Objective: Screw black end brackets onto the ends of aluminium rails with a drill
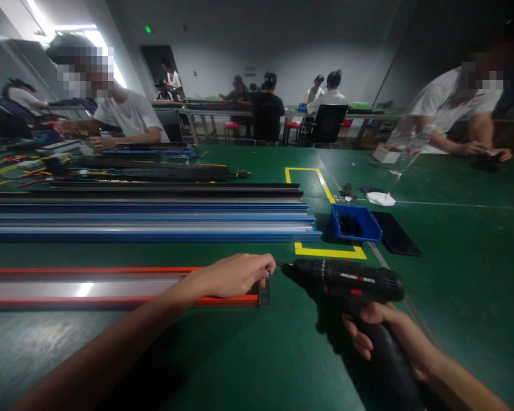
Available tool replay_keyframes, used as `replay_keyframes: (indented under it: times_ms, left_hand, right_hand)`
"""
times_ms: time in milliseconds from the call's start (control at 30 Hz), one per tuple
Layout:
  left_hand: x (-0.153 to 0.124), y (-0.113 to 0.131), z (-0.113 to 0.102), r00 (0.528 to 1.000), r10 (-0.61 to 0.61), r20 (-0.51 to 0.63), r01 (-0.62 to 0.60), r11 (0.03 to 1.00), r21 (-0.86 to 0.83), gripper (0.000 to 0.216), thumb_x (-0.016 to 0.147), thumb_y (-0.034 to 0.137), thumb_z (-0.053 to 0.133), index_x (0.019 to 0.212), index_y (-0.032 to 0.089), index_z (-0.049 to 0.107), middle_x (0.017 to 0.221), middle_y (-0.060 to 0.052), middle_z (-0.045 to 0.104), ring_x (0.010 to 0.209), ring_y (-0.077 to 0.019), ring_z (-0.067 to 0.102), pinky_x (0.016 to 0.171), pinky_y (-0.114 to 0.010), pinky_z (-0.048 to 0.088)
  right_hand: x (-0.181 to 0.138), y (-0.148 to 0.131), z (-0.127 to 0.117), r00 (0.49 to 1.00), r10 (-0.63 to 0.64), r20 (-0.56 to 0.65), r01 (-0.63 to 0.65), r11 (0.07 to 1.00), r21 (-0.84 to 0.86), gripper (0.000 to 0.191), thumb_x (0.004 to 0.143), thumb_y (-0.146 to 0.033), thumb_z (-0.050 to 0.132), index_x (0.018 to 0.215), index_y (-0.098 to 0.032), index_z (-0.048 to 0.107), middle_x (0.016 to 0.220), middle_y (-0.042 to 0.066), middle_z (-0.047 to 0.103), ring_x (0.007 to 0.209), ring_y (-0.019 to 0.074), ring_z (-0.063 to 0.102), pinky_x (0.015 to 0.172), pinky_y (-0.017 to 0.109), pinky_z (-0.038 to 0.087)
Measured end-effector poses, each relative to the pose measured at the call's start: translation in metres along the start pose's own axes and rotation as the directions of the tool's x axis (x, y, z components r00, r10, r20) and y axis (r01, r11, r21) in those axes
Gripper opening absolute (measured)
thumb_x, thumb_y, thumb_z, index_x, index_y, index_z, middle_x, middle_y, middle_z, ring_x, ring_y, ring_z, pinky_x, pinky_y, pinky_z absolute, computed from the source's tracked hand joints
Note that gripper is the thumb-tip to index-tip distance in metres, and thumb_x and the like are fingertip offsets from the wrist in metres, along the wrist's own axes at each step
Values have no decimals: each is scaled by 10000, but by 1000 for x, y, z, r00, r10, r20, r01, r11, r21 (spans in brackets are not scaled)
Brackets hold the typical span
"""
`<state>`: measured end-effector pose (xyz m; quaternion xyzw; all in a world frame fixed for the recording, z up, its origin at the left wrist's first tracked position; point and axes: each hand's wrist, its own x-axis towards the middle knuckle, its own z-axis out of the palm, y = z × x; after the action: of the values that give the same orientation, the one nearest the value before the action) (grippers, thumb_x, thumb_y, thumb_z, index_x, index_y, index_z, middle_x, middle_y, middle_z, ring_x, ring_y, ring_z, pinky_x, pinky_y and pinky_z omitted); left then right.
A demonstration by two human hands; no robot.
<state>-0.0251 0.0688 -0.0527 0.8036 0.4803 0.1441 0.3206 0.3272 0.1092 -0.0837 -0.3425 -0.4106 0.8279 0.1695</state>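
Note:
My right hand (pixel 383 334) grips the handle of a black cordless drill (pixel 346 279), whose bit points left at the end of an orange-edged metal rail (pixel 89 288) lying on the green table. My left hand (pixel 235 275) rests on that rail's right end, fingers curled and pinched near the drill's tip. A small black end piece (pixel 264 294) sits at the rail's end, just below my fingers. What my fingers pinch, if anything, is too small to make out.
Blue and black rails (pixel 154 220) lie stacked behind. A blue bin (pixel 355 222) with dark parts stands inside a yellow tape outline (pixel 329 251), a black pad (pixel 396 241) beside it. Other people sit at the far left, right and back tables.

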Motion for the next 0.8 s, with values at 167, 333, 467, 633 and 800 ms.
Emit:
replay_keyframes:
  times_ms: [167,333,467,633,800]
  left_hand:
    - [-1,2,-1,1000,-7,2,8,1000,-28,122,1041,261,383,1039,232,502,942,-23,676,808,-173,615,696,-289,401]
    - [-1,3,-1,1000,1,-5,-1,1000,3,96,1033,264,403,1024,236,494,931,-18,664,809,-180,606,709,-293,400]
    - [0,5,-2,1000,7,-8,-7,1000,11,83,1022,254,414,1018,233,494,926,-19,658,805,-181,607,698,-293,397]
    - [0,3,-1,1000,3,-16,-3,1000,-5,99,1022,254,411,1022,231,507,919,-22,660,799,-178,604,700,-295,407]
    - [-1,0,-2,1000,-11,17,13,992,-123,146,1054,281,366,1037,231,502,923,-22,676,786,-159,612,695,-278,429]
  right_hand:
    - [-2,-2,-4,999,7,-47,-12,994,-109,493,917,-517,566,967,-73,775,581,76,671,543,175,606,572,301,449]
    - [-2,-2,-4,994,41,-98,-55,988,-146,508,908,-541,673,1128,-87,735,587,57,685,548,178,621,560,291,423]
    - [-2,-2,-7,990,94,-106,-105,990,-97,496,933,-533,660,1116,-81,747,576,41,664,543,154,601,546,268,410]
    - [-1,-2,-7,989,107,-105,-112,993,-45,424,891,-473,720,995,-66,780,558,33,630,523,129,564,527,249,436]
    - [-2,-1,-5,998,24,-54,-33,986,-164,374,919,-453,639,983,-110,775,591,60,653,483,143,538,499,285,475]
